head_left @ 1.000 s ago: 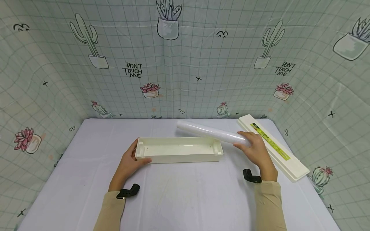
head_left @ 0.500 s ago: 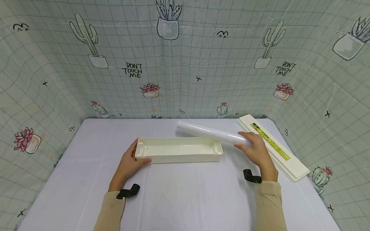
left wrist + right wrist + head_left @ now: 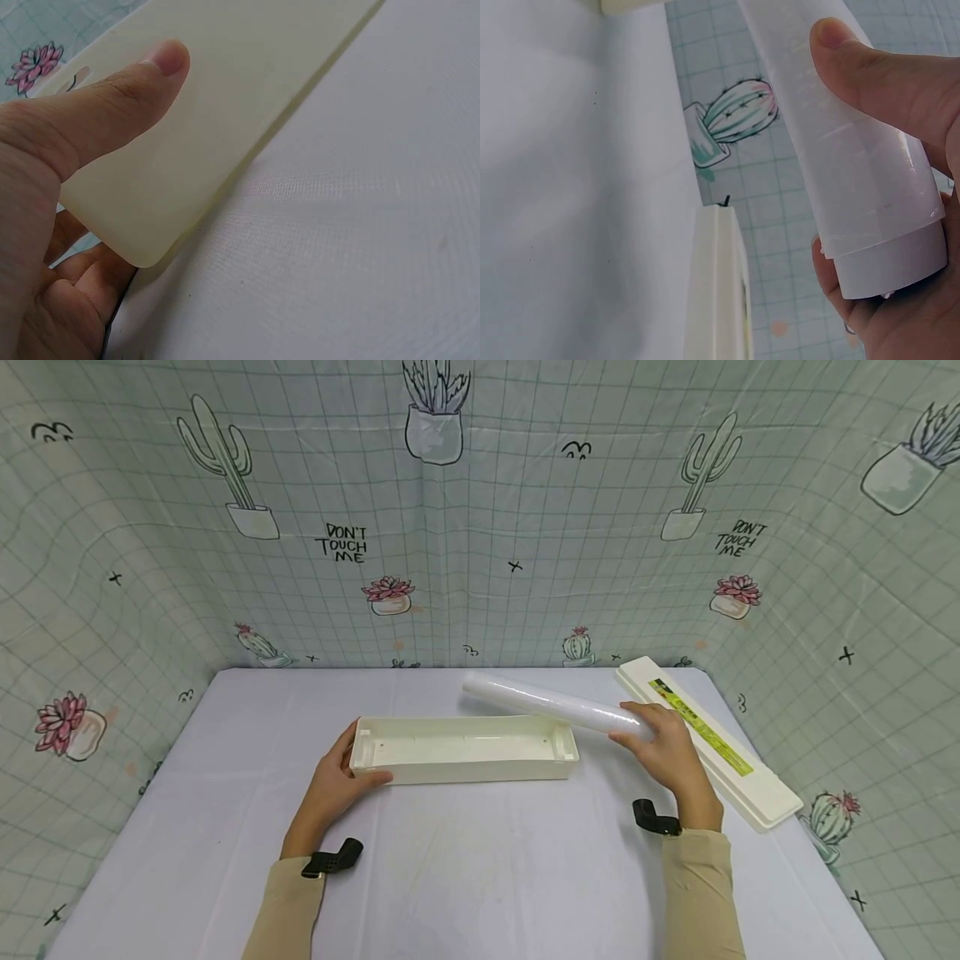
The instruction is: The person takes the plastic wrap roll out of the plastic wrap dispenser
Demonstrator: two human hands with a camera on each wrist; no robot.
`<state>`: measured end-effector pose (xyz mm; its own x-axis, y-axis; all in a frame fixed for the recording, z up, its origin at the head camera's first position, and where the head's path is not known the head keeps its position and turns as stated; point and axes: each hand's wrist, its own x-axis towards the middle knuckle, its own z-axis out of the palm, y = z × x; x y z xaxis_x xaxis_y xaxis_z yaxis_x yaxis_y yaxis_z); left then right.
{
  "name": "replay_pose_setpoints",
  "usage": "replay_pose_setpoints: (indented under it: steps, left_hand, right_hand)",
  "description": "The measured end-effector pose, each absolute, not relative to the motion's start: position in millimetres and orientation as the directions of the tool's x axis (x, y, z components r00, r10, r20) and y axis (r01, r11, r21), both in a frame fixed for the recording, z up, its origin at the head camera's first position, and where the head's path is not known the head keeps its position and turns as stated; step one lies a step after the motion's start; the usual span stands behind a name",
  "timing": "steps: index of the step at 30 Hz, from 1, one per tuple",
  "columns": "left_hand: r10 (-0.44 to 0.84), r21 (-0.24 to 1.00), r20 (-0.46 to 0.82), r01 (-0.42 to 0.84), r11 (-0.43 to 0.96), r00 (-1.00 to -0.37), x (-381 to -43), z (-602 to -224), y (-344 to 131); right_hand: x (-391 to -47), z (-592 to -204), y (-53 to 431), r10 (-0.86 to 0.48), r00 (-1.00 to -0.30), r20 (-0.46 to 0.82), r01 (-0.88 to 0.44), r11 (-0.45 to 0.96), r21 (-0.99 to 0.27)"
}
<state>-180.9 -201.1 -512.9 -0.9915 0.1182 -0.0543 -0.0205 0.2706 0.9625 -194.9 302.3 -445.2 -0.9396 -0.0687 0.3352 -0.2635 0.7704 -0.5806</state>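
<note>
A long cream plastic box (image 3: 465,771), without its lid on, sits mid-table in the head view. My left hand (image 3: 341,781) grips its left end, thumb on the front wall (image 3: 202,120) and fingers behind the end. My right hand (image 3: 663,747) holds the right end of a roll of clear plastic wrap (image 3: 555,703), which slants up and left behind the box. In the right wrist view the thumb lies along the wrap roll (image 3: 870,150), whose core juts out at the near end, and the fingers curl beneath it.
The long cream lid (image 3: 757,793), bearing a yellow-green label (image 3: 701,727), lies slanted at the table's right edge. A white cloth (image 3: 480,877) covers the table. Printed fabric with cactus drawings (image 3: 480,618) hangs around the back and sides.
My right hand and the wrap roll have shifted very slightly to the right. The left hand, the box and the lid stay as they were.
</note>
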Motion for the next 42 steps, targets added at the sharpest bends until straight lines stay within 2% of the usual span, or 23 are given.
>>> replay_pose_setpoints:
  steps: [19,42]
  left_hand:
    - [0.12,0.958,-0.06,-0.024,0.285,-0.991,-179,-511,-200]
    - [0.128,0.96,-0.048,-0.011,0.278,-0.991,-181,-514,-201]
  right_hand:
    - [-194,-448,308,-0.021,-0.958,0.287,-0.199,0.769,-0.607]
    - [-193,-454,323,0.013,-0.952,0.305,-0.192,0.753,-0.629]
